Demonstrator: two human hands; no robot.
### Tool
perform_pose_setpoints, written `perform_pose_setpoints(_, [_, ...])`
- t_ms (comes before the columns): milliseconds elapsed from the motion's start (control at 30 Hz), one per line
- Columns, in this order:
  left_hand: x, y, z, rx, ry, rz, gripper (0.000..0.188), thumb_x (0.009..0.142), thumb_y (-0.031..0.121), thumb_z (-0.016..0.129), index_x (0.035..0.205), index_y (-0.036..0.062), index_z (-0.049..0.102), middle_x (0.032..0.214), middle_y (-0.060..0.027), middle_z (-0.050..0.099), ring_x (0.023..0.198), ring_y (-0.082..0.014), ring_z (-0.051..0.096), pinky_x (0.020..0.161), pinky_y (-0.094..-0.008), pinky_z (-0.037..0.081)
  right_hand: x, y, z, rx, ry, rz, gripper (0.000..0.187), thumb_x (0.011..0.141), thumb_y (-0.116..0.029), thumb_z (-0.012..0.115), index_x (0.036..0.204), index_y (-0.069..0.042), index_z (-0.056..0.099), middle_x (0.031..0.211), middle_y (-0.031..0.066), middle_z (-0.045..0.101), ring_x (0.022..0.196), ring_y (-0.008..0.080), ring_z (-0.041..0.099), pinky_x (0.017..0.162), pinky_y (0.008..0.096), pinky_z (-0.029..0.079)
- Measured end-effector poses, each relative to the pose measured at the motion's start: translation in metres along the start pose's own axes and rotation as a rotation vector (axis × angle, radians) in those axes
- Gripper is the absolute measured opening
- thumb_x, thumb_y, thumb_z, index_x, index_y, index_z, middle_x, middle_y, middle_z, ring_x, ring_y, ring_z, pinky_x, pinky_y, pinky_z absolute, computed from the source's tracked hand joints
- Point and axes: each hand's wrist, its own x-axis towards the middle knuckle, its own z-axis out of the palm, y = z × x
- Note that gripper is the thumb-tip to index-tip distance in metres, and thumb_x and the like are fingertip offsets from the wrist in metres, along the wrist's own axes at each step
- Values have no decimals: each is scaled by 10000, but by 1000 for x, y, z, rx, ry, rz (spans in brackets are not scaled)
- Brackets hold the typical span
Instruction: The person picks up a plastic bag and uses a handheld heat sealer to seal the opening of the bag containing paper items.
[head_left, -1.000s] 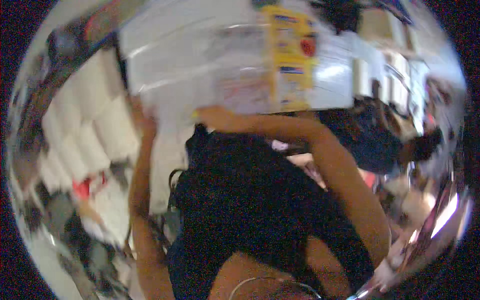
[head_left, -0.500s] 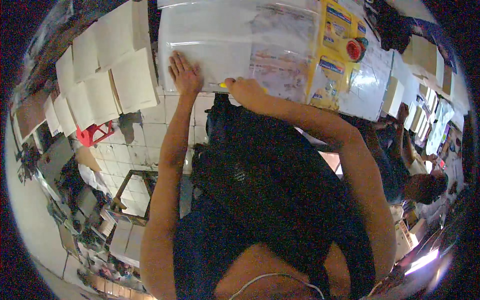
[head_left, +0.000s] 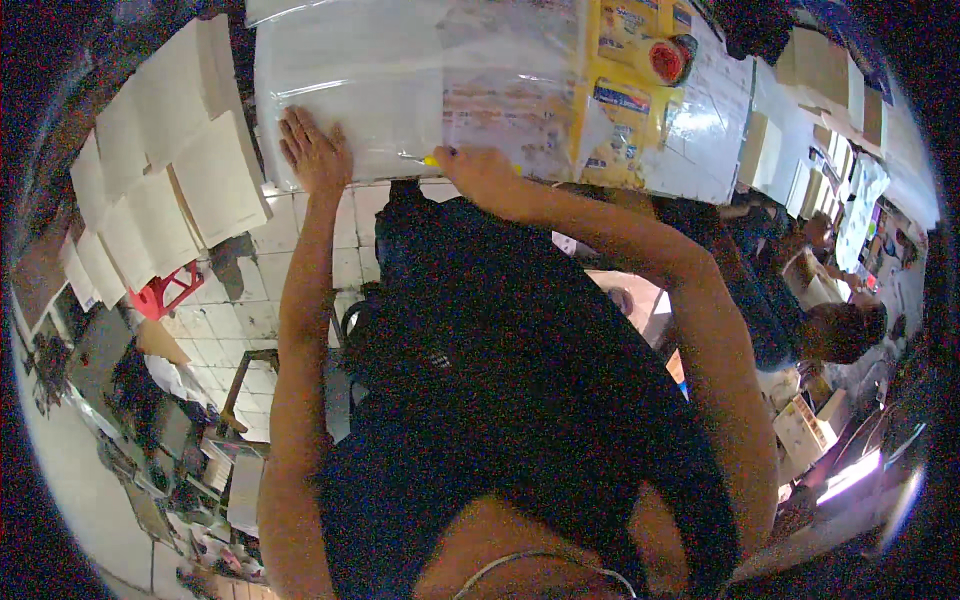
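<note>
Clear, shiny plastic sheeting [head_left: 350, 125] covers the work table, near its front edge. My left hand [head_left: 316, 152] lies flat on it toward the left end, fingers spread and holding nothing. My right hand [head_left: 482, 180] is closed around a yellow utility knife [head_left: 431, 161]. Its thin blade points left, toward my left hand, and lies at the sheeting close to the table's front edge. Most of the knife's handle is hidden in my fist. Whether the blade is in the plastic, I cannot tell.
Yellow printed sheets [head_left: 612, 120] lie on the table to the right, with a round red roll [head_left: 670, 61] on them. Stacked cream boards [head_left: 205, 170] stand at the left, near a red stool [head_left: 168, 290]. Another person [head_left: 790, 320] works at the far right.
My right hand and the knife have moved right along the sheeting, away from my left hand, and more blade shows. My left hand stays in place on the plastic. The whole view has shifted.
</note>
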Motion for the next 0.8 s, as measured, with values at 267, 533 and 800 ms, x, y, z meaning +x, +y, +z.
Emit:
perform_pose_setpoints(267, [-4,0,4,-108,58,3,677,918,437,362,1414,3,211,1488,-171,185,1373,-358,164,1091,-510,159,-22,30,-12,-124,-208,148,242,841,-202,513,1006,-26,491,786,157,632,658,353,636,545,466,508])
perform_pose_setpoints(533, [-2,-2,9,-48,74,17,704,905,450,389,1420,10,198,1489,-175,182,1371,-361,174,1085,-510,173,-70,62,-21,-112,-64,124,306,873,-253,497,1090,-39,469,879,183,632,795,358,649,622,490,516])
perform_pose_setpoints(800, [-3,0,9,-63,84,26,701,918,461,371,1409,-15,213,1469,-206,214,1350,-391,213,1081,-524,185,-116,110,-24,-353,-292,236,302,866,-165,482,1159,-98,454,827,125,637,731,347,659,554,481,533])
